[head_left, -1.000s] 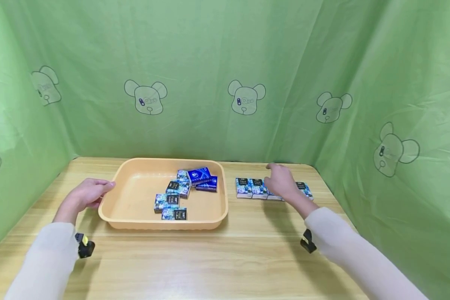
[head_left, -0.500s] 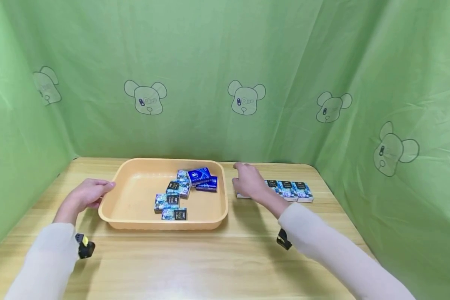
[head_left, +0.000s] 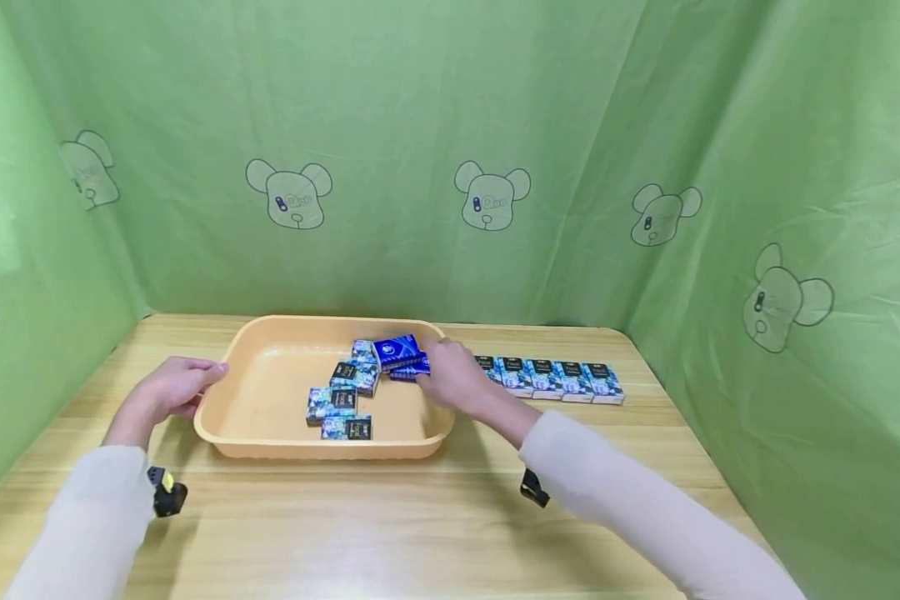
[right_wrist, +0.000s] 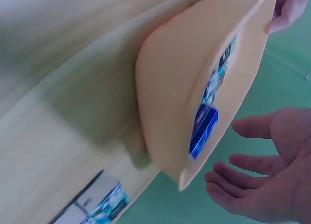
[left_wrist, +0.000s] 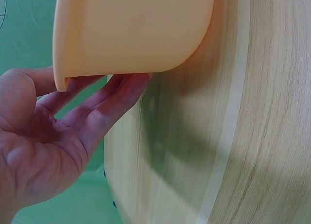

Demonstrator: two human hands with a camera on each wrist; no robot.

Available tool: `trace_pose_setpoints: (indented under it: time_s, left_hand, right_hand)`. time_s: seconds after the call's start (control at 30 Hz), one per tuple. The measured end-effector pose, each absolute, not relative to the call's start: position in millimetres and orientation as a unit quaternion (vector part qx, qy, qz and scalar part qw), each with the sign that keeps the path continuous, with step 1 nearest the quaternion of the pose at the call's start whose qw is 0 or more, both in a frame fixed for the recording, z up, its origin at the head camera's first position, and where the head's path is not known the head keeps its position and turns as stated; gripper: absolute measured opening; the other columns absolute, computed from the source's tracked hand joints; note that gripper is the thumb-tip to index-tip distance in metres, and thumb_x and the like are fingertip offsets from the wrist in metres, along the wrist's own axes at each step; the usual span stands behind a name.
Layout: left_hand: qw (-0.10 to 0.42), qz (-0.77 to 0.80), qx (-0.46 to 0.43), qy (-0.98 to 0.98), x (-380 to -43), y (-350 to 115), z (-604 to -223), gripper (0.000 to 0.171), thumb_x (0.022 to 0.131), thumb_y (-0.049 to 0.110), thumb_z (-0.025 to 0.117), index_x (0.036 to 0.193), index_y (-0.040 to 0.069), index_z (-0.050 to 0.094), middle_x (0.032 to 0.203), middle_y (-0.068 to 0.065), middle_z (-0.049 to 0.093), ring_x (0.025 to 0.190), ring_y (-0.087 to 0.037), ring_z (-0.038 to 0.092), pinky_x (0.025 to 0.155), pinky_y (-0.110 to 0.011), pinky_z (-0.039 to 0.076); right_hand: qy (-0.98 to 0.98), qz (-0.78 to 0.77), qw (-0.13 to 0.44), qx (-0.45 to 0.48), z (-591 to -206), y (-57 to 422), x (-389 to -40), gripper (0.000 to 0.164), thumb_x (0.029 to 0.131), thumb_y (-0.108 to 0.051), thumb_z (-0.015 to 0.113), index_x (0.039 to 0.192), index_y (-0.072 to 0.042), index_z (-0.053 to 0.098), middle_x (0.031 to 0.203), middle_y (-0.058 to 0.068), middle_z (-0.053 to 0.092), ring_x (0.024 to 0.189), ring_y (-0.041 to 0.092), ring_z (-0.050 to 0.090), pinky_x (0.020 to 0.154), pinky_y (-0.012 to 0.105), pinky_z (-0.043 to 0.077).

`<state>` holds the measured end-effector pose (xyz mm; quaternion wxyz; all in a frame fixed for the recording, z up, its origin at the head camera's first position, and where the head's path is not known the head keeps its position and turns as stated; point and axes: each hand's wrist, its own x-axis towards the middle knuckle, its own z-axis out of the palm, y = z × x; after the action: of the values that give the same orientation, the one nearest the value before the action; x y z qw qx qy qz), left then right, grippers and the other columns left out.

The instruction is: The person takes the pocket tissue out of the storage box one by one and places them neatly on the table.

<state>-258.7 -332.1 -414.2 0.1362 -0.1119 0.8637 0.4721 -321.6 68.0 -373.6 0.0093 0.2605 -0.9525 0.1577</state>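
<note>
My left hand [head_left: 172,387] grips the left rim of a peach plastic tray [head_left: 322,451], thumb on the rim and fingers under it, as the left wrist view shows. Over the tray's right rim reaches my right hand [head_left: 453,375], close to two dark blue tissue packs [head_left: 396,353], one lying partly on the other. In the right wrist view its fingers [right_wrist: 250,163] are spread loosely with nothing between them. Left of the dark blue packs, several tissue packs with a light blue pattern and black labels [head_left: 332,403] lie in the tray.
On the wooden table [head_left: 330,533], right of the tray, several patterned tissue packs [head_left: 546,379] form a side-by-side row. My right forearm passes in front of the row's left end. A green curtain [head_left: 390,108] surrounds the table's back and sides.
My right hand has moved left from above the row of tissue packs to over the tray's right side. The left hand and the tray have stayed in place.
</note>
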Motion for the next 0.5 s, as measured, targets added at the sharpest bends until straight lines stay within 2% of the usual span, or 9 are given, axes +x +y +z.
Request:
trace_pose_setpoints:
  time_s: [0.13,0.5]
  left_hand:
    - [0.134,0.472,-0.112,0.864,-258.1,-332.7,-414.2,0.066,0.109,0.034,0.043,0.151,-0.015,0.028,0.12,-0.026,0.063,0.081,-0.011,0.065,0.07,-0.03,0.06]
    - [0.138,0.461,-0.104,0.87,-259.2,-334.8,-415.6,0.068,0.11,0.037,0.04,0.152,-0.015,0.028,0.123,-0.027,0.062,0.084,-0.012,0.064,0.071,-0.029,0.06]
  right_hand:
    - [-0.949,0.149,-0.015,0.278,-374.7,53.9,-313.0,0.054,0.092,-0.013,0.072,0.141,0.002,0.054,0.135,0.023,0.062,0.12,0.038,0.063,0.101,0.044,0.055]
    - [-0.943,0.121,-0.074,0.302,-385.3,22.2,-294.5,0.051,0.091,-0.02,0.076,0.134,0.0,0.059,0.128,0.015,0.067,0.119,0.03,0.064,0.098,0.037,0.056]
